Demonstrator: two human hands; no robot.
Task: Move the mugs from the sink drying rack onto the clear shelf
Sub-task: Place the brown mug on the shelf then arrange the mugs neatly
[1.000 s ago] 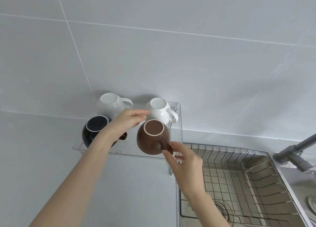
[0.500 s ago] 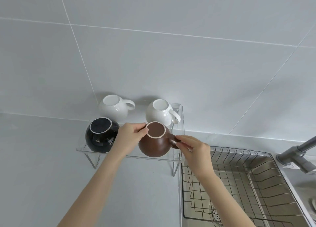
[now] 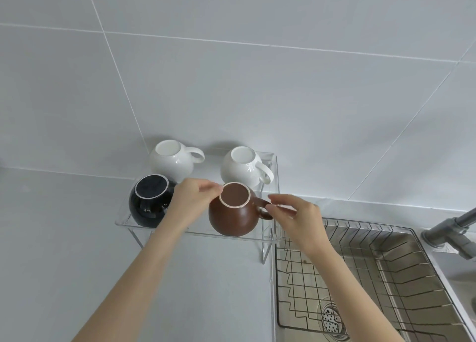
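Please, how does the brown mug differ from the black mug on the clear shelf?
The brown mug is matte reddish brown; the black mug is glossy and reflects light. The brown mug's handle shows, pointing right toward the sink, while the black mug's handle is hidden. The left hand touches the brown mug's base rim and the right hand is at its handle; neither hand grips the black mug. Both stand upside down in the front row of the clear shelf, with pale base rings.

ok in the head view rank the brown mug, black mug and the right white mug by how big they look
1. brown mug, largest, though it sits nearest the camera
2. black mug
3. right white mug, farther back

All may be the same real size.
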